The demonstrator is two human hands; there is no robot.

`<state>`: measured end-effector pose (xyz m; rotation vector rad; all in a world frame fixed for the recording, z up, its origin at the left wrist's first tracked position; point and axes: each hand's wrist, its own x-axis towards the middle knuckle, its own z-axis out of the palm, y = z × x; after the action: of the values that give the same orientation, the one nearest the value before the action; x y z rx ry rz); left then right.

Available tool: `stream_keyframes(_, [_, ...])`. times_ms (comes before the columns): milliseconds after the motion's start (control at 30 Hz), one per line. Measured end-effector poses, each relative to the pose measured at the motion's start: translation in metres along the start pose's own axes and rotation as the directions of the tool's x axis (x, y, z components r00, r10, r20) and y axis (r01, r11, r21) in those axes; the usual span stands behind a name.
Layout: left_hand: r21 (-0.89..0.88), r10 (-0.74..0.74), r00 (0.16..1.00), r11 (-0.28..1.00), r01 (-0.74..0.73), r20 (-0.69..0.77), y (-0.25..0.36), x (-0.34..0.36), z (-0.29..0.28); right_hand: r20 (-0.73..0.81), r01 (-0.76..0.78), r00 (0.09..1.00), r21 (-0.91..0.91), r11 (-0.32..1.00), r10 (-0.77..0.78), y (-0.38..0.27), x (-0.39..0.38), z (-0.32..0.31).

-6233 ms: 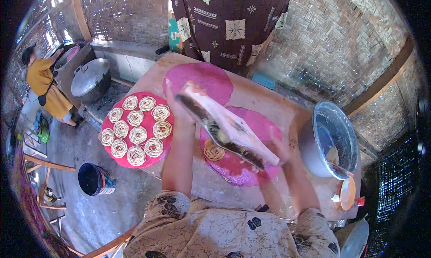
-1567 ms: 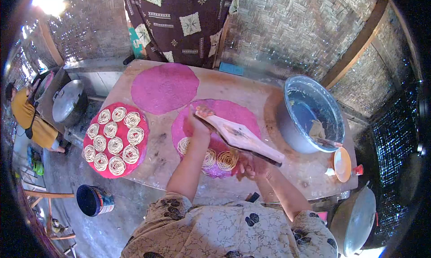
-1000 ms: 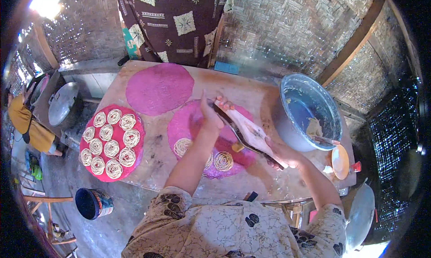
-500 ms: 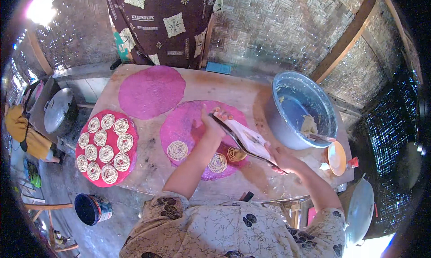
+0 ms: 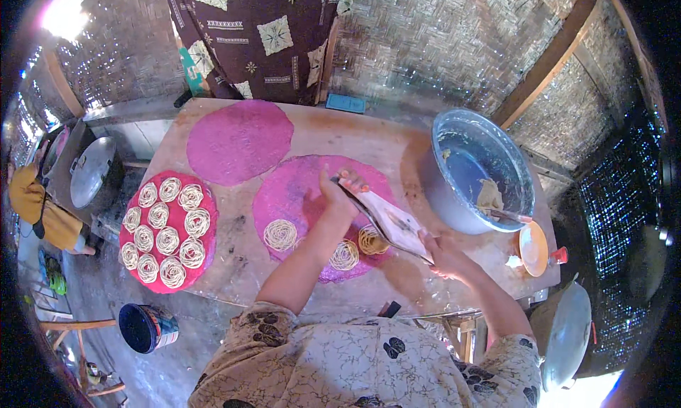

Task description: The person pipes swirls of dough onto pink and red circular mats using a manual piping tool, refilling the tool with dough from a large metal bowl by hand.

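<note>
Between my hands I hold a long flat object [image 5: 394,220] with a pale, stained face and a dark edge; its exact kind does not show. My left hand [image 5: 341,192] grips its upper left end, fingers curled over the edge. At its lower right end my right hand [image 5: 448,256] is closed round it. Beneath lies a round pink mat [image 5: 298,188] bearing three coiled nests of pale strands. One nest [image 5: 344,255] is near the front edge, another [image 5: 281,235] sits left of my forearm, and the third, a darker nest [image 5: 372,240], lies in shadow under the object.
On the left, a red-pink round mat [image 5: 181,223] carries several finished nests; a bare pink mat [image 5: 240,142] lies behind. At right stand a big blue-grey tub [image 5: 436,188] with dough inside and an orange dish [image 5: 533,249]. A dark bucket [image 5: 138,328] stands on the floor.
My right hand has shifted slightly on the end of the flat object, its fingers now tucked closer. The object tilts a little differently. The nests stay in place.
</note>
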<state>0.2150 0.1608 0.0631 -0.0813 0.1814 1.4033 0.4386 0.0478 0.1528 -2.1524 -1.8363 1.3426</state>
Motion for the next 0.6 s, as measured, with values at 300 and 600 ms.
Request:
stream_keyframes(300, [-0.098,-0.083,0.959,0.989,0.113,0.272,-0.019,0.042,-0.011,0.269,0.004,0.942,0.592,0.806,-0.202,0.036,0.017,-0.012])
stream_keyframes(600, [-0.251,-0.045,0.924,0.957,0.149,0.381,-0.016,0.047,-0.026,0.285,-0.182,0.859,0.946,0.269,-0.425,0.035,0.064,0.044])
